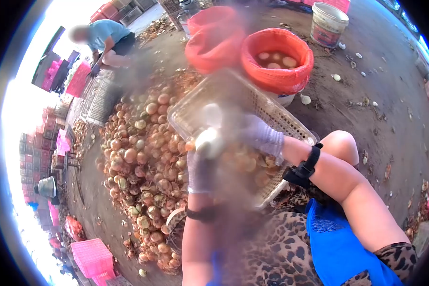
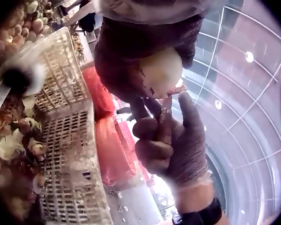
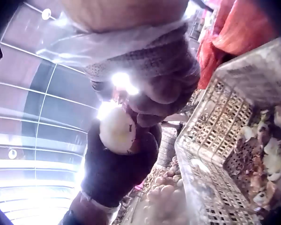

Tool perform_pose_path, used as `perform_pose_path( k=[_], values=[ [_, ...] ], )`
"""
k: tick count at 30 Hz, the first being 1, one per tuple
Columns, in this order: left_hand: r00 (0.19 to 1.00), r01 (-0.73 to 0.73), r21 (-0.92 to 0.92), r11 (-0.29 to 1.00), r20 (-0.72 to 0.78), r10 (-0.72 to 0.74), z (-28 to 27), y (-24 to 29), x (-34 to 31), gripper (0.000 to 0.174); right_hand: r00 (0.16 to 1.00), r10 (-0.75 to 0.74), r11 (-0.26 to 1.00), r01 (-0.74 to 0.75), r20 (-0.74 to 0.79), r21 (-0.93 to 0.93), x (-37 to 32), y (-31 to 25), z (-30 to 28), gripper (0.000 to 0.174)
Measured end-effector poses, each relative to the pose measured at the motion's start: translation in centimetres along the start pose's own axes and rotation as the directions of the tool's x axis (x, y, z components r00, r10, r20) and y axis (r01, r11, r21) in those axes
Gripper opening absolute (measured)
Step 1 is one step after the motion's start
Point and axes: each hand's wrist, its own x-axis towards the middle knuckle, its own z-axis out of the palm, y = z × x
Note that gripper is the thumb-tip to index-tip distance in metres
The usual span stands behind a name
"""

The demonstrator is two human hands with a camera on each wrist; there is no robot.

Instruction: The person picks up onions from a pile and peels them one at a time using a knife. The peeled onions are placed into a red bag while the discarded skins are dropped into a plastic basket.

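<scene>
Onion [image 2: 164, 72] gripped in my left hand [image 3: 114, 173], between it and right hand [image 2: 175, 143], whose fingers curl at onion's edge; can't tell whether pinching.

The head view blurs left grip [image 1: 200, 171] and right grip [image 1: 260, 134] — the peeled onion [image 2: 165, 72], too.

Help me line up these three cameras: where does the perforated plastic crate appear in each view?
Head: the crate lies mid-picture, slanting from upper left to lower right.
Left wrist: the crate fills much of the left side.
Right wrist: the crate is at the lower right.
Shared landmark: the gloved left hand and right hand, close together in every view, at a peeled onion in both wrist views.
</scene>
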Motion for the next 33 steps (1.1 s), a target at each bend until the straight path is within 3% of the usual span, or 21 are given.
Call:
perform_pose_path(
  k=[3,6,9,11,13,14,16,18,20,21,22,23,25,26,28,29,30,31,32,33],
  values=[
    [0.999,-0.016,0.018,1.0,-0.043,0.017,0.6,-0.2,-0.5,0.057,0.997,0.039,0.999,-0.04,0.069,0.007,0.9,0.5,-0.2,0.022],
    [0.999,-0.016,0.034,0.999,-0.05,0.017,0.6,-0.4,-0.7,0.054,1.0,0.012,1.0,-0.011,0.023,-0.02,1.3,1.6,0.0,0.018],
    [0.998,0.045,0.051,0.998,-0.056,-0.042,0.1,-0.7,-1.1,0.053,0.986,-0.151,0.974,0.162,0.077,-0.161,2.3,4.3,-0.4,0.017],
    [0.996,0.088,0.003,0.996,-0.026,-0.088,-0.1,-1.0,-1.3,0.053,0.838,-0.535,0.696,0.509,0.107,-0.506,4.5,9.2,-0.6,0.016],
    [0.992,0.127,-0.092,0.988,0.034,-0.124,-0.1,-1.5,-1.5,0.053,0.858,-0.511,0.703,0.448,0.045,-0.552,4.4,10.1,-0.3,0.016],
    [0.99,0.141,-0.141,0.98,0.035,-0.138,0.1,-1.7,-1.6,0.052,0.956,-0.288,0.874,0.242,-0.048,-0.422,3.5,8.7,0.0,0.016],
    [0.986,0.166,-0.24,0.956,0.039,-0.162,0.6,-1.9,-1.3,0.051,0.987,-0.111,0.952,0.073,-0.115,-0.297,2.6,8.1,0.1,0.017],
    [0.947,0.314,-0.309,0.898,0.039,-0.318,1.9,-0.6,-1.3,0.049,0.953,-0.238,0.934,0.172,-0.186,-0.312,1.8,7.5,-0.2,0.014],
    [0.953,0.3,-0.123,0.946,-0.013,-0.304,4.0,1.4,-1.1,0.045,0.879,-0.302,0.947,0.231,-0.368,-0.225,0.8,3.5,0.5,0.006],
    [0.978,0.209,0.107,0.972,-0.051,-0.204,5.2,2.5,-1.2,0.042,0.837,-0.39,0.912,0.294,-0.384,-0.286,1.0,3.0,0.2,0.005],
    [0.989,0.144,0.212,0.966,-0.064,-0.134,5.4,2.2,-1.1,0.039,0.786,-0.475,0.87,0.349,-0.396,-0.349,1.1,2.6,-0.1,0.007],
    [0.995,0.084,0.318,0.944,-0.076,-0.063,5.6,1.9,-1.0,0.036,0.733,-0.622,0.739,0.432,-0.275,-0.517,2.4,4.4,-1.4,0.008],
    [0.996,0.056,0.273,0.96,-0.086,-0.033,4.3,-0.2,-0.3,0.03,0.742,-0.652,0.622,0.405,-0.155,-0.67,2.5,4.6,-1.6,0.005],
    [0.995,0.059,0.239,0.969,-0.088,-0.039,4.0,-0.6,-0.2,0.027,0.811,-0.557,0.664,0.305,-0.18,-0.683,1.3,3.3,-0.2,0.004],
    [0.992,0.113,0.067,0.991,-0.063,-0.109,3.3,-0.9,-0.7,0.026,0.872,-0.444,0.827,0.312,-0.204,-0.468,1.9,6.0,-1.0,0.005],
    [0.99,0.134,-0.042,0.99,-0.042,-0.136,3.3,-0.7,-1.0,0.028,0.875,-0.441,0.891,0.402,-0.201,-0.21,4.4,11.3,-4.2,0.007],
    [0.99,0.135,-0.192,0.972,-0.005,-0.139,3.9,0.3,-1.3,0.034,0.882,-0.444,0.762,0.281,-0.155,-0.584,3.3,8.3,-3.9,0.011],
    [0.99,0.139,-0.336,0.931,0.033,-0.135,4.5,1.5,-1.7,0.04,0.888,-0.446,0.402,0.09,-0.109,-0.911,2.2,5.2,-3.5,0.017],
    [0.991,0.13,-0.418,0.899,0.058,-0.116,2.8,1.2,-1.1,0.049,0.892,-0.447,0.025,-0.058,-0.063,-0.998,1.0,1.9,-3.0,0.023],
    [0.992,0.126,-0.497,0.859,0.083,-0.097,1.9,1.4,-0.6,0.057,0.925,-0.329,0.275,-0.1,-0.191,-0.956,1.7,3.0,-4.1,0.026]
  ],
)
